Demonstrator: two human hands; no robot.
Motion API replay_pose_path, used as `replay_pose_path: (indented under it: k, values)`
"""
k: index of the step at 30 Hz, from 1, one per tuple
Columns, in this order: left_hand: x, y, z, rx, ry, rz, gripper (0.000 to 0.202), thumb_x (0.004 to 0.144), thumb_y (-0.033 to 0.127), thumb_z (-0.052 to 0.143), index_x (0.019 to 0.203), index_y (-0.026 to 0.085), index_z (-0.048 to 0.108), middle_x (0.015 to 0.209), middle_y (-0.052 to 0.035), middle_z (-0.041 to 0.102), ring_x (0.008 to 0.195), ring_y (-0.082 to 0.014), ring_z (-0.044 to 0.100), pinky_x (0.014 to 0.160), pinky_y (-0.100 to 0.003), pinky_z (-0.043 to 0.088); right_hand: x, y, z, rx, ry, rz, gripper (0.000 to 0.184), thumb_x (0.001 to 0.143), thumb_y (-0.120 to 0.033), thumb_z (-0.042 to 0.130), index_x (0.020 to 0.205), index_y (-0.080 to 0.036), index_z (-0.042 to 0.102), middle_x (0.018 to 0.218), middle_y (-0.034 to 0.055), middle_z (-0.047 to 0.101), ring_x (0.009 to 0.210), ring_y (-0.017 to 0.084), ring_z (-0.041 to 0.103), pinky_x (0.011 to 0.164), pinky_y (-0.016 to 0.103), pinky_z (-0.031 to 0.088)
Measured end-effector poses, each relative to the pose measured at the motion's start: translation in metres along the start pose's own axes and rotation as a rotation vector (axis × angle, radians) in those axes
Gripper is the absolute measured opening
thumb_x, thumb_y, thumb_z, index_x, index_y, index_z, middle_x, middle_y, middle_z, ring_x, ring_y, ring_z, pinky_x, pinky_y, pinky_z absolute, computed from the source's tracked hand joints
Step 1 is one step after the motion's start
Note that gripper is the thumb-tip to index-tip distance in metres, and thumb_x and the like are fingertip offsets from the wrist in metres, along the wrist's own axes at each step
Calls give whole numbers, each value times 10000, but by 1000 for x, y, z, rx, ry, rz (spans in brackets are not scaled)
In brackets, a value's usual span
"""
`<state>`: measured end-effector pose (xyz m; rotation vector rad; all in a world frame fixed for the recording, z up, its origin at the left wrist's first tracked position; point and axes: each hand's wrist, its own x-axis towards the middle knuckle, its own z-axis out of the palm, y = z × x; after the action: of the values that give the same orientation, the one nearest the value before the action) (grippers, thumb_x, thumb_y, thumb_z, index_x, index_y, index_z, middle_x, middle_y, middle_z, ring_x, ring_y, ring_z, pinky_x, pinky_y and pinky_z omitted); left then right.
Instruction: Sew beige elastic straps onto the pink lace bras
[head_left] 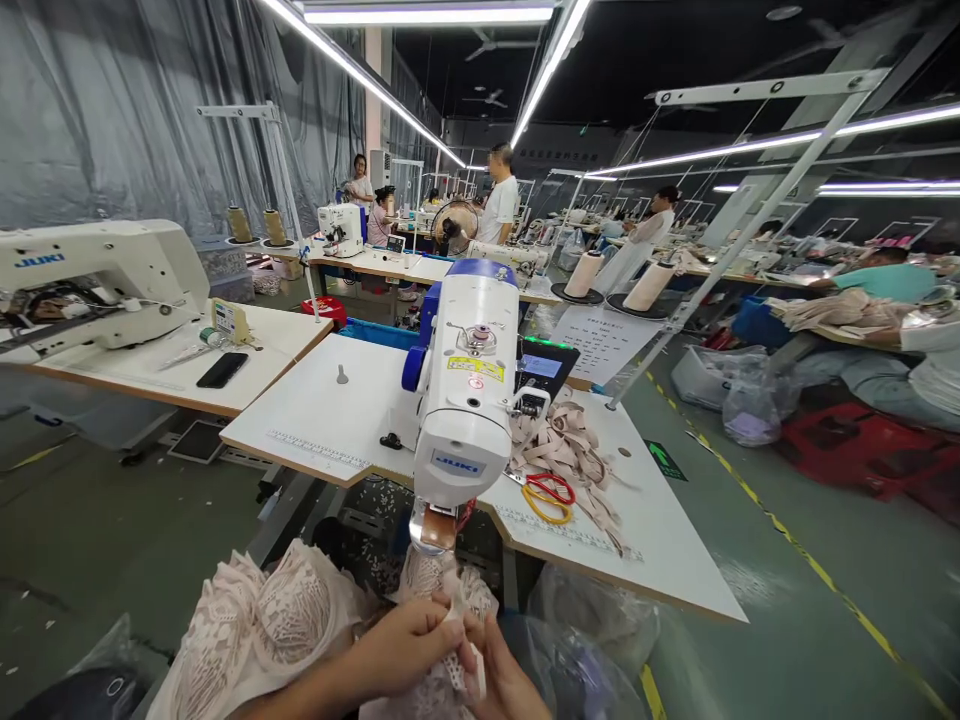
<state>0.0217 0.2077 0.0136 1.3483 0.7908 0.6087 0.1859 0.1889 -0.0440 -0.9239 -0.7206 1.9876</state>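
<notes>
My left hand (420,635) is closed, its thumb and fingers pinching a pale pink lace bra (427,574) at a narrow strap-like edge. Close beside it, my right hand (506,668) is closed on the same bra, partly cut off by the bottom of the view. The held part lies just below and in front of the sewing machine's head (461,450), and the fingers hide some of it. More pale pink lace bras (292,610) lie heaped to the left, next to my left forearm.
On the white machine table (675,550) lie red- and yellow-handled scissors (551,498) and a heap of pink straps (566,440). Two thread cones (583,273) stand behind. A second table at left bears another sewing machine (97,285) and a phone (223,370). Several people work farther back.
</notes>
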Motion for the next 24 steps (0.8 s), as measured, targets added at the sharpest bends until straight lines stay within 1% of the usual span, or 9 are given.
replay_pose_path:
  k: [3,7,9,12,14,16,19,21,24]
  values:
    - [4,5,7,131,-19,10,485,973,500,489,858,147,801,815,-63,756,741,-189,668,760,-284,520,5,-13,7,-8,256,-41,572,628,-679,836,897,-185,735,718,29,646,678,184,607,604,281,480]
    - [11,19,-2,410,41,226,368,991,365,490,1123,157,763,1046,-93,774,928,-212,713,854,-289,547,13,-63,-5,-87,492,-268,523,648,-637,828,847,-167,716,558,-39,540,497,100,450,466,219,348]
    - [19,21,-15,648,149,346,366,1002,308,456,1226,177,715,1158,-101,751,1034,-213,704,935,-308,545,21,-84,-12,-147,482,-306,498,670,-604,819,882,-165,717,538,-47,540,476,94,448,456,212,349]
    - [29,16,-36,945,347,379,381,1020,240,403,1289,177,666,1226,-105,717,1120,-206,675,988,-305,531,36,-101,-18,-250,388,-279,455,661,-548,834,886,-174,706,597,-29,611,511,104,528,475,212,413]
    - [31,15,-44,1064,429,347,388,1029,228,388,1305,171,654,1250,-111,689,1113,-198,668,942,-273,539,45,-106,-18,-276,344,-262,429,663,-531,831,869,-182,689,612,-27,627,523,103,555,485,207,437]
    - [29,17,-48,1122,471,277,385,1033,257,398,1295,180,669,1189,-113,675,994,-182,678,828,-250,548,53,-109,-18,-291,299,-234,414,676,-525,818,864,-186,675,600,-32,624,509,99,552,476,198,430]
    - [25,23,-51,1092,471,169,389,1034,320,416,1274,198,697,986,-91,656,801,-167,647,720,-255,525,65,-112,-20,-378,189,-163,381,712,-514,785,853,-181,667,570,-26,620,491,108,545,473,208,422]
    - [24,25,-55,991,419,128,392,1033,335,426,1309,219,679,993,-85,685,860,-183,663,788,-270,527,73,-114,-21,-471,153,-170,350,749,-510,748,840,-182,662,569,-16,620,505,125,555,493,227,436]
    - [20,21,-64,852,326,102,396,1010,333,475,1356,244,646,1127,-74,741,995,-210,690,901,-285,518,79,-116,-20,-694,229,-292,286,784,-484,692,771,-205,630,588,-10,612,555,155,559,553,267,461]
